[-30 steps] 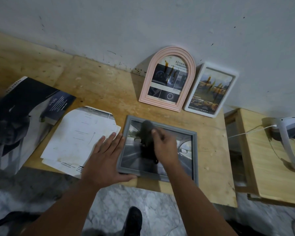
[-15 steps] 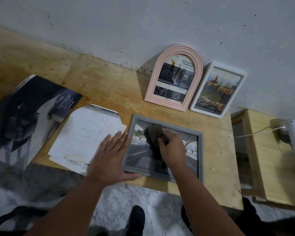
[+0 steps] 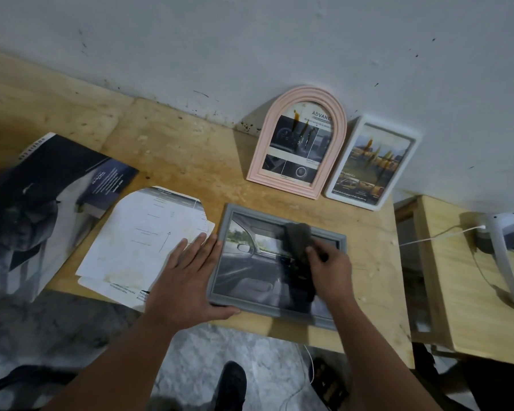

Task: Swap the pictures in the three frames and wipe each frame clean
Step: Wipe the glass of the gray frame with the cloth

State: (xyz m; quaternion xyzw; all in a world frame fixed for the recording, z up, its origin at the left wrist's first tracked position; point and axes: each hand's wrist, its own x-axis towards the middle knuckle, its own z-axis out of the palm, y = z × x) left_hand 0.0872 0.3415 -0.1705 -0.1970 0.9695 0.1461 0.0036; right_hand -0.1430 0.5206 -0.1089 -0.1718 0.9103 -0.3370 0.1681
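A grey rectangular frame (image 3: 224, 256) with a car-interior picture lies flat near the table's front edge. My left hand (image 3: 187, 280) presses flat against its left side, fingers straight, thumb under the near-left corner. My right hand (image 3: 328, 268) grips a dark cloth (image 3: 297, 238) that lies on the right half of the glass. A pink arched frame (image 3: 297, 143) and a white rectangular frame (image 3: 371, 161) lean upright against the wall behind, both with brownish streaks on their glass.
Cut white paper sheets (image 3: 143, 238) lie left of the grey frame, and a dark magazine (image 3: 36, 209) hangs over the wooden table's (image 3: 175, 152) left front edge. A second, smaller table (image 3: 463, 286) at the right carries a white device (image 3: 505, 253) with a cable.
My right hand has slid the dark cloth from the middle of the glass to its right half. The left hand stays pressed at the frame's left side.
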